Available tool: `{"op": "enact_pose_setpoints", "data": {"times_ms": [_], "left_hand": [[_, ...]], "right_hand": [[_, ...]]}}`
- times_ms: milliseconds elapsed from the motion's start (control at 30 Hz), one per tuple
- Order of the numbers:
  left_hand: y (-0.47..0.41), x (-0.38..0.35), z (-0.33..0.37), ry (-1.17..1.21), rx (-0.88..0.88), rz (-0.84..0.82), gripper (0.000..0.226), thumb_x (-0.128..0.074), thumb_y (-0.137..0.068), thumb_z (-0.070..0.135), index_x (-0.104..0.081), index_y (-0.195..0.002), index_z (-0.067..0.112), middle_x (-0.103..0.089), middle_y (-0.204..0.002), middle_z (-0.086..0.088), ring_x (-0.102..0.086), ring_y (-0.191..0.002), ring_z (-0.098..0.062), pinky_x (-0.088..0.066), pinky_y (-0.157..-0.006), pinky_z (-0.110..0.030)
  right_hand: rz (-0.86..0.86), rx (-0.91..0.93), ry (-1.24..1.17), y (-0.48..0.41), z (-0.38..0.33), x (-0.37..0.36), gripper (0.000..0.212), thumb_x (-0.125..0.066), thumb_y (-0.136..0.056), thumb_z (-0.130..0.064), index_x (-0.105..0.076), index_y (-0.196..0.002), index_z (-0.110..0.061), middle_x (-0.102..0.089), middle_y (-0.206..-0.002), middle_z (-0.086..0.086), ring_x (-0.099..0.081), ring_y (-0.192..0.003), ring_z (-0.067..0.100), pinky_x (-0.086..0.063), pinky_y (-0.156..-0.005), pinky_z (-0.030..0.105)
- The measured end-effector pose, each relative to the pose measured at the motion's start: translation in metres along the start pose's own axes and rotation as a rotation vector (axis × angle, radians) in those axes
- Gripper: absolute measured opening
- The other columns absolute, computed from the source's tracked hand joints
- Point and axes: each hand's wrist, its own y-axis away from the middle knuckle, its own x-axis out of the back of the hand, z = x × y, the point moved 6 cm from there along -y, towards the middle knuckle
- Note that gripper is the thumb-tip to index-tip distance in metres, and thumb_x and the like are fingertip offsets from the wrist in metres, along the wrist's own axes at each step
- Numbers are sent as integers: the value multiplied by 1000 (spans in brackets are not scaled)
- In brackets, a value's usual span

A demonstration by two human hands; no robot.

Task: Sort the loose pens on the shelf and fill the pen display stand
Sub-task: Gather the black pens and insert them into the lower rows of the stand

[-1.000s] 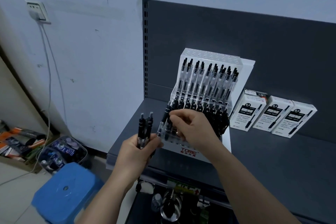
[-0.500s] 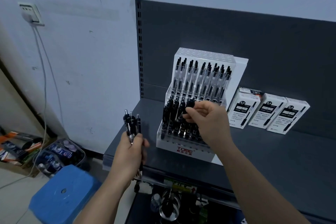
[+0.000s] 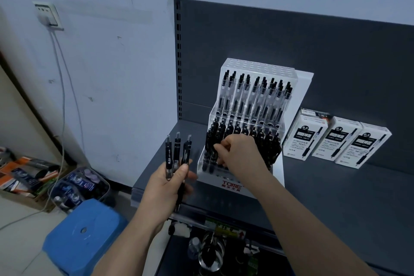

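Firmly, the left hand (image 3: 165, 188) grips three black pens (image 3: 177, 152) upright, at eight o'clock from the pen display stand (image 3: 230, 184) on the shelf (image 3: 336, 197). The right hand (image 3: 239, 152) reaches curled among the stand's lower-tier pens (image 3: 268, 141); whether it pinches one cannot be told.

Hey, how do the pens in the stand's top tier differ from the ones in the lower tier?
The top-tier pens have clear barrels with black tops; the lower-tier pens look all black. The top-tier pens stand untouched; the right hand is in among the lower-tier pens and hides some. Both sets stand upright in the stand.
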Motion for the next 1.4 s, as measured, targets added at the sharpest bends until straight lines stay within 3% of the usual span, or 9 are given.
{"op": "enact_pose_setpoints", "data": {"times_ms": [100, 200, 367, 733, 833, 933, 1167, 1267, 1400], "left_hand": [[1, -7, -1, 56, 36, -52, 17, -55, -95, 21, -67, -95, 8, -74, -77, 0, -59, -60, -10, -50, -55, -25], [1, -16, -1, 52, 53, -122, 19, -55, -95, 22, -69, -96, 9, -75, -85, -5, -59, -61, -8, -49, -58, -25], [4, -29, -1, 41, 38, -190, 18, -59, -93, 20, -69, -95, 6, -75, -83, -4, -63, -63, -6, -49, -57, -18], [-3, -25, -10, 113, 61, -109, 11, -66, -88, 15, -72, -96, 14, -74, -87, -9, -68, -77, -16, -57, -62, -31], [-6, -13, -8, 42, 29, -38, 22, -65, -87, 33, -73, -95, 15, -71, -80, -13, -66, -64, -20, -58, -62, -41], [-7, -5, -5, -6, -23, 4, 55, -60, -74, 56, -69, -98, 6, -50, -59, -6, -39, -46, -13, -34, -48, -30], [-6, -11, 0, 101, -19, -55, 21, -39, -102, 24, -58, -111, 25, -47, -67, -3, -31, -44, -8, -26, -44, -23], [-5, -9, 1, 49, -38, -39, 12, -41, -101, 24, -52, -101, 18, -57, -69, -3, -34, -45, -9, -30, -47, -26], [-3, -9, 2, -23, -70, -59, 19, -45, -100, 25, -57, -94, 12, -64, -63, 3, -46, -50, -10, -40, -47, -24]], "right_hand": [[17, 1, -2, 8, 0, 8, 35, -57, -94, -36, -70, -75, -9, -69, -61, 3, -67, -58, 16, -59, -66, 33], [-31, -21, -290, 21, -2, 13, 24, -61, -91, -38, -69, -78, -19, -64, -59, -7, -56, -51, 3, -51, -55, 22], [-154, -61, -638, 33, -5, 10, 12, -68, -88, -21, -70, -79, -14, -58, -50, -9, -50, -44, 1, -43, -47, 15], [-114, -147, -745, 34, 16, 29, 13, -61, -93, -9, -70, -86, -3, -72, -66, 7, -69, -62, 20, -59, -64, 26], [48, -72, -590, 28, 19, 57, 13, -60, -93, -10, -69, -85, -5, -73, -70, 6, -72, -65, 16, -58, -64, 22], [182, 39, -328, 23, 16, 67, 17, -60, -94, -14, -67, -83, -4, -72, -71, 1, -69, -63, 2, -58, -64, 20], [-4, 78, 80, 12, 2, 31, 28, -53, -98, -24, -58, -78, -4, -71, -78, 5, -65, -65, 5, -57, -67, 30], [-85, 66, 211, 4, 0, 16, 34, -48, -100, -27, -58, -81, -1, -68, -78, 11, -69, -72, 22, -57, -71, 39], [-109, 49, 230, -2, 2, 10, 39, -48, -100, -28, -62, -80, 2, -70, -70, 11, -70, -64, 17, -59, -68, 36]]}}
